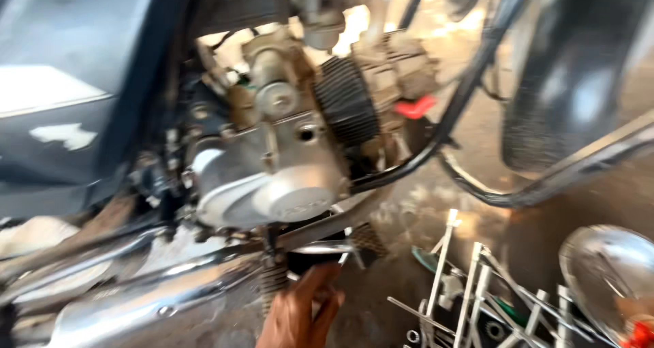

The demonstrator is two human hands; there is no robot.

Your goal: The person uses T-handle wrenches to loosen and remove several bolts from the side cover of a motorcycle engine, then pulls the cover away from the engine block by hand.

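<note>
Presently, one hand (300, 314) enters from the bottom edge of the head view, below the motorcycle engine (286, 164). Which hand it is cannot be told with certainty; by its position and thumb it reads as the right. The fingers are loosely curled and slightly apart, with the fingertips (320, 274) reaching up to a dark footpeg (320, 256) that projects from the lower frame. Whether the fingers actually grip the footpeg or only touch it cannot be told, because the picture is blurred. The other hand is not in view.

The footpeg sits directly under the engine's rounded silver side cover (272, 191), just beside a short coiled spring (274, 280). A chrome exhaust pipe (136, 300) runs along the lower left, below the engine and to the left of the hand. Above the side cover, the black finned cylinder (347, 106) stands tilted, with a red part (415, 107) just to its right. A dark fuel tank (75, 96) fills the upper left.

A black frame tube (470, 75) curves down from the upper right past the cylinder. The front tyre (545, 96) stands at the right. On the ground at lower right lie several long metal T-handle wrenches (470, 286), crossing one another, near a round chrome mirror (606, 273).
</note>
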